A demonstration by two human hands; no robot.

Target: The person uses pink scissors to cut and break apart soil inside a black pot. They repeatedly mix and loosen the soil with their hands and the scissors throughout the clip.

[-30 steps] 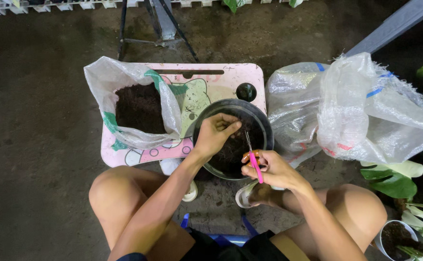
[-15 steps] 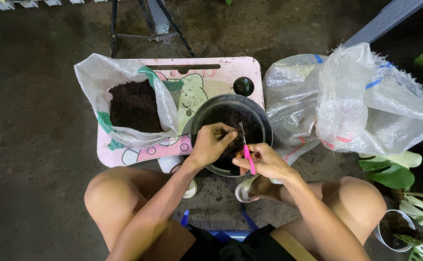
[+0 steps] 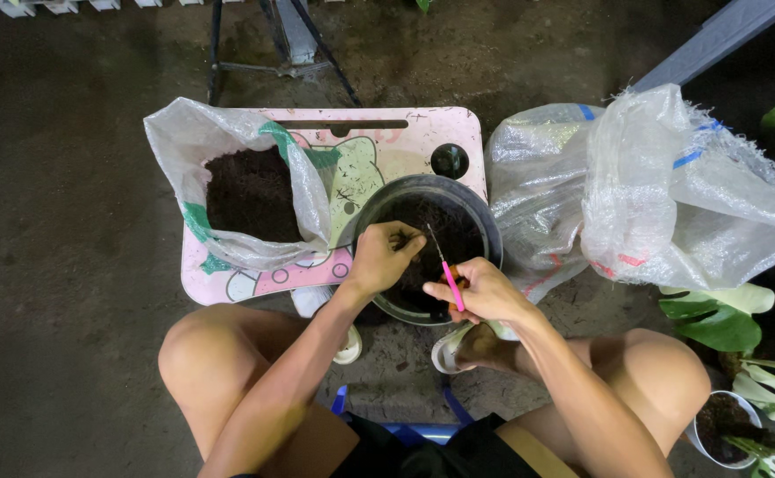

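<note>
A black round pot (image 3: pixel 485 221) with dark soil stands on the ground between my knees, its far edge against a pink low table (image 3: pixel 405 142). My left hand (image 3: pixel 385 257) reaches over the pot's near rim, fingers pinched together above the soil; what it pinches is too small to see. My right hand (image 3: pixel 483 292) grips pink-handled scissors (image 3: pixel 447 270), the thin blades pointing up toward my left fingertips. An open white sack of dark soil (image 3: pixel 246 190) rests on the table's left half.
Two large translucent woven sacks (image 3: pixel 662 190) lie right of the pot. Green leafy plants (image 3: pixel 724 323) and a small pot of soil (image 3: pixel 728 425) sit at the lower right. A metal stand's legs (image 3: pixel 285 44) rise at the top. The ground is bare concrete.
My left hand drew back from the pot's middle to its near rim. My right hand and the scissors rose slightly, blades now close to the left fingertips.
</note>
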